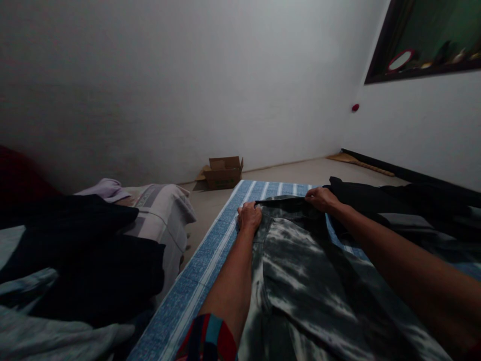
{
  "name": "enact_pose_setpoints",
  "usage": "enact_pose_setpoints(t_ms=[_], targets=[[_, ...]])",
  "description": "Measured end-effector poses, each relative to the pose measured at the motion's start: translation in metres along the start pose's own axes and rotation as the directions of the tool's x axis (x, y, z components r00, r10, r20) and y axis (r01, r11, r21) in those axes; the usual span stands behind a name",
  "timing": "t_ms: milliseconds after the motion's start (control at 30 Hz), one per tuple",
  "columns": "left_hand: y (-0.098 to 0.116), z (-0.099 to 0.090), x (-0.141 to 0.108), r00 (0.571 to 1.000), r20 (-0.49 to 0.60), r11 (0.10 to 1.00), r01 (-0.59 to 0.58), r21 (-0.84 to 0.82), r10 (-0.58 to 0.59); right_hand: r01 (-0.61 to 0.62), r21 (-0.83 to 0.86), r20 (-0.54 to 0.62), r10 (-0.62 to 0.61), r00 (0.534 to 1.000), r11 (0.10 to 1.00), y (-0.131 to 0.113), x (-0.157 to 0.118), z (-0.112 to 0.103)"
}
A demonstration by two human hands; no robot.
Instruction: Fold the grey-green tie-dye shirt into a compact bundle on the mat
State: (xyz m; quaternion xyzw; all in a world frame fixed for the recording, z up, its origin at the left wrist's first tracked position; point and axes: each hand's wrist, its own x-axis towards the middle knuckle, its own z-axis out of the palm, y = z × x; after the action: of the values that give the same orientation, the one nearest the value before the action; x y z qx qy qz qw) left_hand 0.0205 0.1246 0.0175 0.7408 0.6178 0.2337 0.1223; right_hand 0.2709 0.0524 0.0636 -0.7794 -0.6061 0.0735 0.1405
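Over the striped sheet (195, 281), left hand (249, 216) and right hand (321, 198) grip the tie-dyed garment (296, 265) by its edge, best kept evenly taut.

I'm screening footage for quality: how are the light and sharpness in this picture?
Head view: dim overall, the wall lighter toward the top, dark clothes at left nearly without detail; head view: left hand and right hand on the patterned garment readable; head view: red item at the left edge soft, no harsh glare.
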Motion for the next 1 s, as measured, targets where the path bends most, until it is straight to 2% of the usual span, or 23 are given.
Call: enact_pose_setpoints(t_ms=[400, 1000], targets=[[0.001, -0.003, -0.002, 0.993, -0.103, 0.997, 0.043, -0.067, -0.05, 0.031, 0.113, -0.002, -0.031, 1.0, 0.993, 0.001, -0.001, -0.008], [-0.001, -0.004, 0.003, 0.978, -0.174, 0.969, 0.069, -0.235, -0.112, -0.044, 0.275, 0.044, 0.033, 0.998, 0.96, 0.001, -0.009, -0.019]])
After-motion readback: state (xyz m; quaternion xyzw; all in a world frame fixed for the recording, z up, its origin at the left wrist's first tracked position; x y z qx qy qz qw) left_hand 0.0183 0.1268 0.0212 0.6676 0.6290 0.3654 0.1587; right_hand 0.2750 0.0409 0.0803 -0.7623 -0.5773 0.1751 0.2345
